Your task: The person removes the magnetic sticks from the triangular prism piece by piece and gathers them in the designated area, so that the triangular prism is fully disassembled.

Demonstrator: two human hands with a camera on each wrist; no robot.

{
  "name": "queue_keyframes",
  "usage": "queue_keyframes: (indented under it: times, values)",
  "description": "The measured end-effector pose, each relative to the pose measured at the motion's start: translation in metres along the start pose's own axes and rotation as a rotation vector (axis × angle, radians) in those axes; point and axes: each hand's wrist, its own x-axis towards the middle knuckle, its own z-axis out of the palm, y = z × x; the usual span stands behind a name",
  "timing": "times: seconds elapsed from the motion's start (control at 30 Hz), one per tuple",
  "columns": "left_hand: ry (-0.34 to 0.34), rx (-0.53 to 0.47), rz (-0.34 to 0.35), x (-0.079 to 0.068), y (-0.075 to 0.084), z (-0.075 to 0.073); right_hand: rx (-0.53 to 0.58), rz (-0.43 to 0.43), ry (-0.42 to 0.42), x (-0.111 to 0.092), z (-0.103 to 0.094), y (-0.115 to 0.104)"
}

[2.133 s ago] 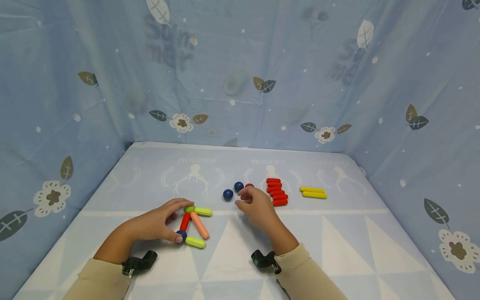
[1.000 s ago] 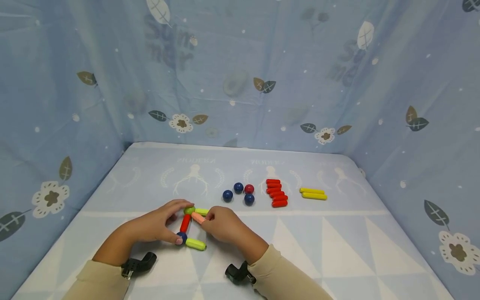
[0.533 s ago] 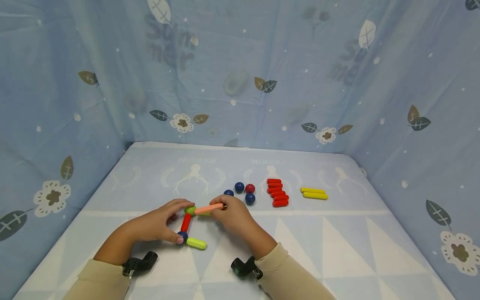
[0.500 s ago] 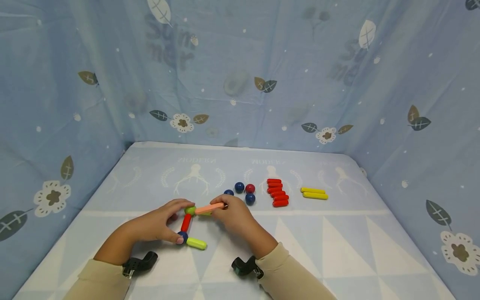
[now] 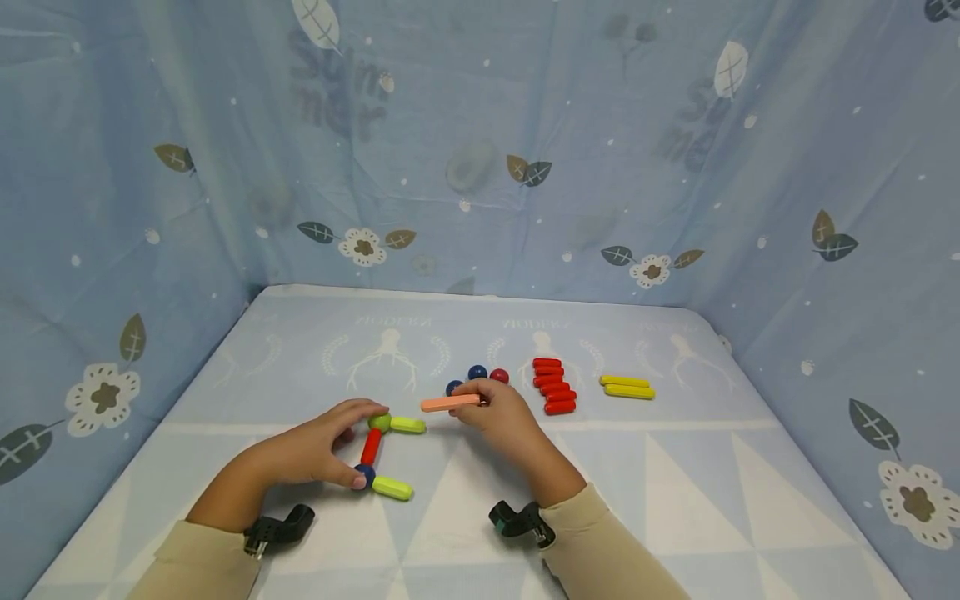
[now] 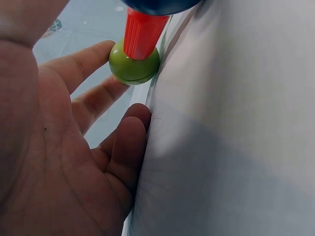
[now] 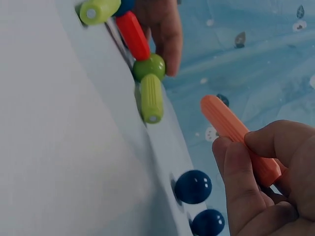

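My left hand [image 5: 318, 443] spans a small frame of balls and rods on the table, forefinger at the green ball [image 5: 380, 422] and thumb on a blue ball [image 5: 364, 475]. A red rod [image 5: 371, 447] joins these two balls. From each ball a yellow-green rod [image 5: 392, 487] sticks out to the right. My right hand [image 5: 510, 417] pinches an orange rod [image 7: 224, 120] between thumb and fingers, above the table and apart from the frame. In the right wrist view the rod's far end is free.
Beyond my right hand lie loose balls, a dark blue ball [image 5: 477, 373] and a red ball [image 5: 498, 376] among them. To their right are a row of several red rods [image 5: 554, 388] and two yellow rods [image 5: 628, 390]. Patterned curtains [image 5: 480, 150] enclose the table.
My right hand came from the loose balls to the frame and took hold of the orange rod. It swung the rod away from the green ball and rightward. My left hand stayed put.
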Motion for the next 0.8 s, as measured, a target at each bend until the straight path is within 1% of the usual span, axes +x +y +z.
queue_keyframes:
  times: [0.23, 0.33, 0.47, 0.57, 0.7, 0.8]
  values:
    - [0.005, 0.003, -0.019, 0.000, 0.001, 0.001, -0.018, 0.016, 0.031, -0.004, -0.019, 0.007]
    - [-0.001, 0.004, 0.002, -0.001, 0.001, 0.000, -0.013, 0.023, 0.044, -0.006, -0.027, 0.012]
    - [0.001, 0.007, 0.050, -0.003, -0.001, -0.002, 0.046, 0.036, 0.046, -0.006, -0.040, 0.019]
    - [0.006, 0.004, 0.073, -0.003, -0.001, -0.002, 0.075, 0.042, 0.053, -0.007, -0.053, 0.024]
    - [0.003, 0.005, 0.078, -0.003, -0.002, -0.001, 0.099, 0.056, 0.088, -0.008, -0.071, 0.034]
    - [0.002, 0.006, 0.077, -0.002, -0.002, -0.001, 0.103, 0.085, 0.121, -0.009, -0.083, 0.043]
